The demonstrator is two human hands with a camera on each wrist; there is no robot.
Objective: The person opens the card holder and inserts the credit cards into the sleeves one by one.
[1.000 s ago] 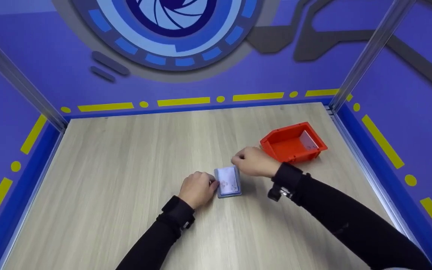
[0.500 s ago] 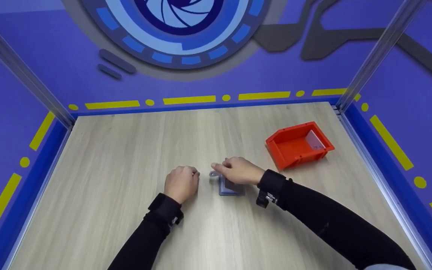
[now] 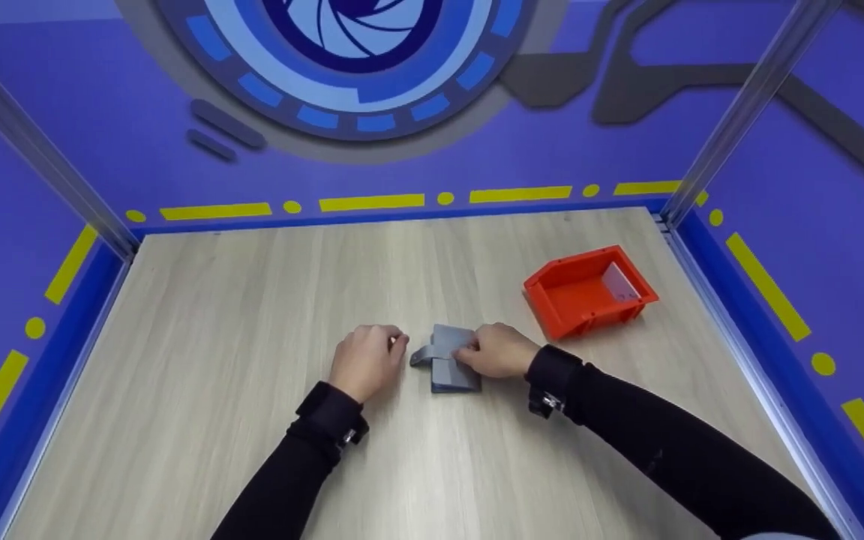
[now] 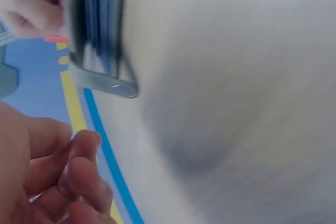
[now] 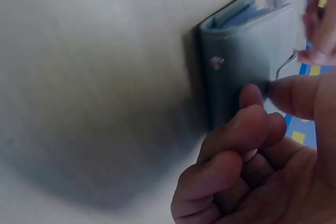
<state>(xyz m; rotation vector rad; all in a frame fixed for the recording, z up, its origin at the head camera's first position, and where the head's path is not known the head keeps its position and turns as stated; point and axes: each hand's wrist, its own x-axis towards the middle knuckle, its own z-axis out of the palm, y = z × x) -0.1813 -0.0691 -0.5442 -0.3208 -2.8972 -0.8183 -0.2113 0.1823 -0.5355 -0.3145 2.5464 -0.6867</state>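
A small grey card holder (image 3: 447, 377) lies near the middle of the table, its cover folded over the inner sleeves. From its left side sticks out a short strap (image 3: 422, 354), loose and curved. My right hand (image 3: 503, 351) holds the holder at its right side, thumb on the cover and fingers curled; a metal snap (image 5: 217, 62) shows in the right wrist view. My left hand (image 3: 368, 365) is just left of the strap, apart from it, with fingers loosely curled around nothing. In the left wrist view the blue sleeves (image 4: 105, 19) show edge-on inside the holder.
An orange-red plastic bin (image 3: 603, 318) stands at the right, beyond my right hand, with a pale printed card (image 3: 618, 283) against its inner wall. Blue panels (image 3: 342, 176) with yellow markings border the wooden table (image 3: 252, 300) at the back and sides.
The card holder's pale printed face was uncovered; my right hand has folded the grey cover leftward over it, then drawn back right. My left hand has let go and moved left.
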